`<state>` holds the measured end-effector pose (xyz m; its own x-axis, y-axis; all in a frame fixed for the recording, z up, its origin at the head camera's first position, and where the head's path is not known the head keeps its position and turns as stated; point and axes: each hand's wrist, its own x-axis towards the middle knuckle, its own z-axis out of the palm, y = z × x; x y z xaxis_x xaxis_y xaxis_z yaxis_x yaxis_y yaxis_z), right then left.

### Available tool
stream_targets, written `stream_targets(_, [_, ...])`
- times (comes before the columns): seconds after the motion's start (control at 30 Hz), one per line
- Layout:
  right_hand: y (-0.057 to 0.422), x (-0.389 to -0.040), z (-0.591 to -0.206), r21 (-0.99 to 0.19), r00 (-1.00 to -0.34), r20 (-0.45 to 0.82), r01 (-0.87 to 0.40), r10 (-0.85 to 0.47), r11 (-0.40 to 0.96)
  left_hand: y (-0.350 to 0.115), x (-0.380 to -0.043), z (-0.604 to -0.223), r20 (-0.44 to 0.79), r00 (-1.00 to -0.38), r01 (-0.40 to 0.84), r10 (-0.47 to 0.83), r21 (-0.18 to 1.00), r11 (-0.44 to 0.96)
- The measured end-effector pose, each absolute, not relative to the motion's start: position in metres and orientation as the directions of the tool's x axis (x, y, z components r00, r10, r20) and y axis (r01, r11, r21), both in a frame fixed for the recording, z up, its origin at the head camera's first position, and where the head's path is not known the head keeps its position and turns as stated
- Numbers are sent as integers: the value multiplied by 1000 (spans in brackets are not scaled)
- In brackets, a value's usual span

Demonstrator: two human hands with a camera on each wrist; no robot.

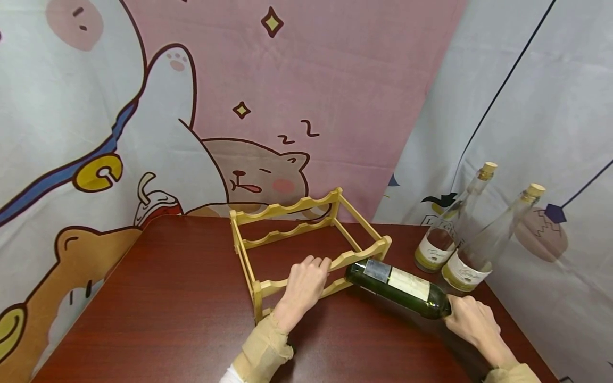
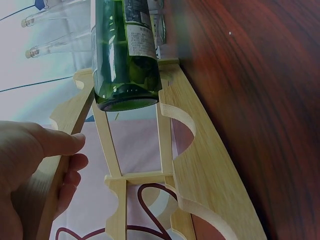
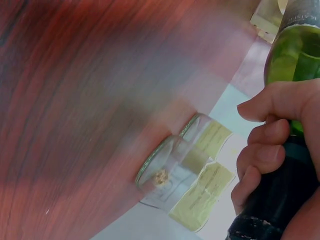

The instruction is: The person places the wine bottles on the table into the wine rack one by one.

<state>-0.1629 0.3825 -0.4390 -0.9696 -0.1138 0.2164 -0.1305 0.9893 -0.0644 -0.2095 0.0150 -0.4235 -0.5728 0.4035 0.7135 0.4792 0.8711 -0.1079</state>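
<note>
A light wooden wine rack (image 1: 257,302) with scalloped rails stands on the table. My left hand (image 1: 304,284) grips its front upper rail, thumb on one side and fingers curled round the other in the left wrist view. My right hand (image 1: 474,322) holds a green wine bottle (image 1: 407,290) by its dark neck, the fingers wrapped round it in the right wrist view. The bottle (image 2: 115,55) lies tilted, its base end at the right part of the rack's front, between upper and lower rails. Whether the base touches the lower rail I cannot tell.
Two clear corked bottles, one farther back (image 1: 436,247) and one nearer (image 1: 469,266), stand at the table's right edge, close to the green bottle. The dark red wooden table (image 1: 182,303) ends at a cartoon-printed cloth (image 1: 354,80) behind and a pale one to the right.
</note>
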Motion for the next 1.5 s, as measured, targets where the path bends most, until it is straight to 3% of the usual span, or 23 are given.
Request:
stream_targets(1.2, [314,-183,-446,-175,-979,200,-82,-46,981,16,-211,-424,718,-570,491,400,-92,866])
stream_targets(1.5, [294,-191,-447,-233,-987,162,-21,17,972,15,-210,-425,723,-565,482,399,-104,870])
